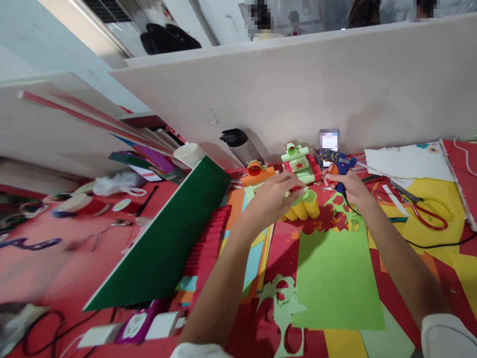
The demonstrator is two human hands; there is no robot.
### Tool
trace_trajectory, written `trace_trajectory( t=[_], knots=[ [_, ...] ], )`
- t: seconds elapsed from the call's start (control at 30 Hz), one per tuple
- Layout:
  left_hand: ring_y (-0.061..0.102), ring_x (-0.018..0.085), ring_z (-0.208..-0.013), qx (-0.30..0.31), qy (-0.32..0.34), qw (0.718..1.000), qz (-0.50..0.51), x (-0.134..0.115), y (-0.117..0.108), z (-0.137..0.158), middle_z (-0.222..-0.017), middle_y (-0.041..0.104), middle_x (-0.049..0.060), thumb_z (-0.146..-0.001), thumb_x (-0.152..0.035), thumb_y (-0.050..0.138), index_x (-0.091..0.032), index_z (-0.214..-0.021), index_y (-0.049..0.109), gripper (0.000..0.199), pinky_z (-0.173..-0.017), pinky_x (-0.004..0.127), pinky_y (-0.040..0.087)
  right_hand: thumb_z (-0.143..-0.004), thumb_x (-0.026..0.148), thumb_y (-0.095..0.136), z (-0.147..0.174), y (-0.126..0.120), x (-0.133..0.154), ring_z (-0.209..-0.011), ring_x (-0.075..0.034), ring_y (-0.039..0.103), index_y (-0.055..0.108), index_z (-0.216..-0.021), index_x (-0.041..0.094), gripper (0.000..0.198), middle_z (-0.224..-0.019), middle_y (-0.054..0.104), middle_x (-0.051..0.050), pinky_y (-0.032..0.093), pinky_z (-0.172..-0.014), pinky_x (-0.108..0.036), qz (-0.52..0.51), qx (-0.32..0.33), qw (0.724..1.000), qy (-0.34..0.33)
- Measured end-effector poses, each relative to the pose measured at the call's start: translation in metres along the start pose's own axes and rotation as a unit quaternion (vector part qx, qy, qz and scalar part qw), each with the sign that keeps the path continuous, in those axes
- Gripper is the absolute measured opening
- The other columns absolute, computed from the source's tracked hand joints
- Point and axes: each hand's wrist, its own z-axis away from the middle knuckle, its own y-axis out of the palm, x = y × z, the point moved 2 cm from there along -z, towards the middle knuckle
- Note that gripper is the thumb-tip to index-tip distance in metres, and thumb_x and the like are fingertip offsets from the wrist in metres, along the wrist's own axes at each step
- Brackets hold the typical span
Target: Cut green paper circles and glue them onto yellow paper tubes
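My right hand grips a blue glue gun with an orange trigger. My left hand is curled over a row of yellow paper tubes, its fingers at their upper ends; part of the row is hidden behind the hand. Behind them stands a light green paper tank model with red bands and a red star. An orange paper piece with a rolled tube lies just left of it. Below my hands lies a green paper sheet, with cut-out green scraps at its far edge.
Red-handled scissors rest on yellow paper at right. A tilted dark green board stands at left, near a bottle and a white cup. A phone leans on the white partition. A black cable crosses the right side.
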Motion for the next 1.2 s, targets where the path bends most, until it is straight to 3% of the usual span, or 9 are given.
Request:
trace_trajectory(
  t=[0.17, 0.33, 0.57, 1.2],
  knots=[
    [0.060, 0.030, -0.133, -0.034, 0.118, 0.985, -0.123, -0.013, 0.021, 0.040, -0.146, 0.063, 0.011, -0.108, -0.034, 0.051, -0.029, -0.141, 0.064, 0.036, -0.115, 0.049, 0.047, -0.054, 0.027, 0.095, 0.005, 0.010, -0.003, -0.081, -0.020, 0.071, 0.071, -0.085, 0.022, 0.039, -0.091, 0.078, -0.004, 0.052, -0.062, -0.028, 0.000, 0.018, 0.999, 0.035],
    [0.048, 0.032, -0.149, -0.051, 0.141, 0.972, -0.183, -0.015, 0.048, 0.052, -0.165, 0.048, 0.011, -0.105, -0.036, 0.057, -0.029, -0.154, 0.053, 0.050, -0.127, 0.055, 0.035, -0.053, 0.026, 0.095, 0.009, 0.022, -0.011, -0.081, -0.022, 0.074, 0.073, -0.081, 0.021, 0.036, -0.087, 0.079, -0.005, 0.056, -0.067, -0.030, -0.009, 0.041, 0.997, 0.061],
    [0.047, 0.031, -0.150, -0.066, 0.130, 0.971, -0.191, -0.009, 0.056, 0.054, -0.162, 0.052, 0.007, -0.104, -0.038, 0.060, -0.031, -0.156, 0.050, 0.054, -0.129, 0.054, 0.032, -0.052, 0.023, 0.094, 0.009, 0.026, -0.018, -0.074, -0.019, 0.071, 0.076, -0.079, 0.020, 0.033, -0.084, 0.079, -0.004, 0.057, -0.063, -0.029, -0.007, 0.049, 0.996, 0.075],
    [0.048, 0.031, -0.150, -0.063, 0.127, 0.970, -0.196, -0.014, 0.052, 0.059, -0.161, 0.053, 0.009, -0.105, -0.038, 0.056, -0.027, -0.156, 0.051, 0.052, -0.129, 0.053, 0.031, -0.053, 0.024, 0.095, 0.006, 0.024, -0.026, -0.077, -0.020, 0.073, 0.078, -0.083, 0.020, 0.035, -0.083, 0.079, -0.002, 0.061, -0.080, -0.035, -0.020, 0.058, 0.995, 0.074]
  ],
)
